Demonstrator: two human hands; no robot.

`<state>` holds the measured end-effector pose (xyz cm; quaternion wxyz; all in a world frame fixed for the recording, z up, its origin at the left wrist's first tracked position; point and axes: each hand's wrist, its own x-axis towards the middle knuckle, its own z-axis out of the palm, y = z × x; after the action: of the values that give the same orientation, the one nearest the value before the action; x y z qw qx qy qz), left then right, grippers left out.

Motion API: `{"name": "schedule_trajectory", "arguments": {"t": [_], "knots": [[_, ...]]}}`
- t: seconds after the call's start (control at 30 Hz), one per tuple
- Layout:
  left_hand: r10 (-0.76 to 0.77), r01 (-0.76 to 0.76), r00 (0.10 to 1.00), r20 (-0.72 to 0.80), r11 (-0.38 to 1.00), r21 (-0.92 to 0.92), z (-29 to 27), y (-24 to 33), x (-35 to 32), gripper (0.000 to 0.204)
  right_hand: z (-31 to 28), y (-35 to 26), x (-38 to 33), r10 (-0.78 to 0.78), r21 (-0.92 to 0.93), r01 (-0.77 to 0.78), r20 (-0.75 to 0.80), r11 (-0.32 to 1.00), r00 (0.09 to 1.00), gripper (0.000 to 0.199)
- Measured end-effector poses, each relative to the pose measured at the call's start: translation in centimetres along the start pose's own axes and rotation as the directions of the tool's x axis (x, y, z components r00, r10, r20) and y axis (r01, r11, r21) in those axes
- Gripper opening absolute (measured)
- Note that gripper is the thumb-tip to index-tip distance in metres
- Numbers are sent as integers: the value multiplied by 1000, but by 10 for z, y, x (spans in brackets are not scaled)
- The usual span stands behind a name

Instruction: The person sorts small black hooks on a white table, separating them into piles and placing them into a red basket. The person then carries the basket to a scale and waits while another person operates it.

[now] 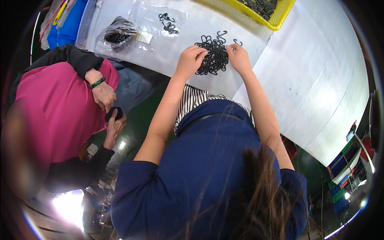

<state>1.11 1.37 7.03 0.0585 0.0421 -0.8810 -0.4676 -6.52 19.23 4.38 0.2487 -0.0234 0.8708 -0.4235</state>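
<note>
Has the left hand (192, 61) at the left side of a pile of black hooks (215, 60) on a white table (304, 76), thumb and fingertips in a narrow pinch; cannot tell about a hook between them. Has the right hand (239, 59) at the pile's right side, fingers bent and close together; cannot tell about a hook there either. Farther left, see a small cluster of hooks (170, 28) near a clear bag (118, 35) with dark contents; at top right, a yellow basket (275, 27).
</note>
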Motion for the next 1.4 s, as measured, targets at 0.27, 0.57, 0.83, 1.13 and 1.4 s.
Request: {"name": "schedule_trajectory", "arguments": {"t": [0.27,0.57,0.83,1.13,1.4], "knots": [[78,-80,996,40,996,32,-1,-22,17,13,-4,29,1,12,-17,-13,-56,1000,998,20],[27,238,828,-560,887,396,-43,-106,72,17,6,6,14,-45,8,45,-7,999,999,17],[-239,352,856,-459,919,179,-67,-123,98,17,24,-28,27,-190,-5,191,79,982,979,18],[-569,387,813,-124,687,-615,-30,-54,57,17,42,-70,64,-232,289,175,175,941,957,33],[-547,426,836,48,591,-685,-18,-45,39,18,38,-71,76,-463,177,431,228,885,857,30]]}}
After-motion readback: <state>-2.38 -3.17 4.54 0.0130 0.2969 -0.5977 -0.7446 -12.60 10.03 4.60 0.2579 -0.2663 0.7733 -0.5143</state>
